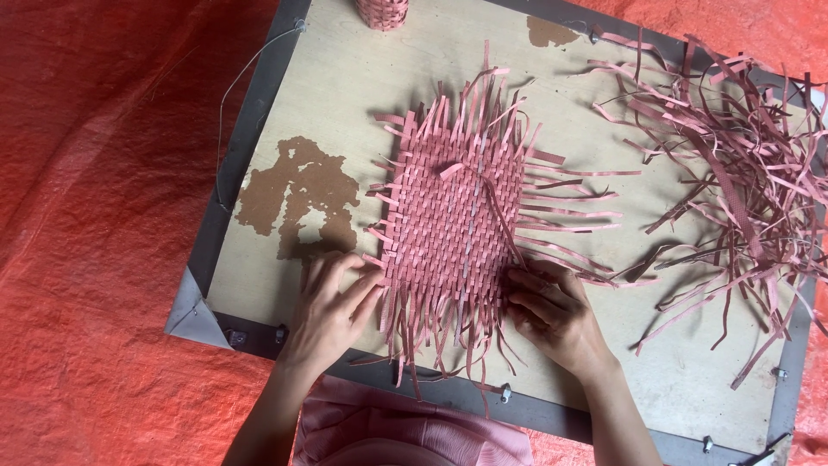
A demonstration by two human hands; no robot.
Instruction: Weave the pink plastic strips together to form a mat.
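Note:
A flat mat woven from pink strips [453,220] lies in the middle of a pale wooden board [345,103], with loose strip ends sticking out on all sides. My left hand [332,306] rests flat at the mat's near left corner, fingertips touching its edge. My right hand [552,315] sits at the near right corner with fingers curled, pinching a strip end at the mat's edge. One long strip curves loosely across the mat's top.
A heap of loose pink strips [733,181] lies on the board's right side. A small woven pink cylinder [381,12] stands at the far edge. The board has a grey metal frame [241,138] and sits on red tarpaulin [95,216].

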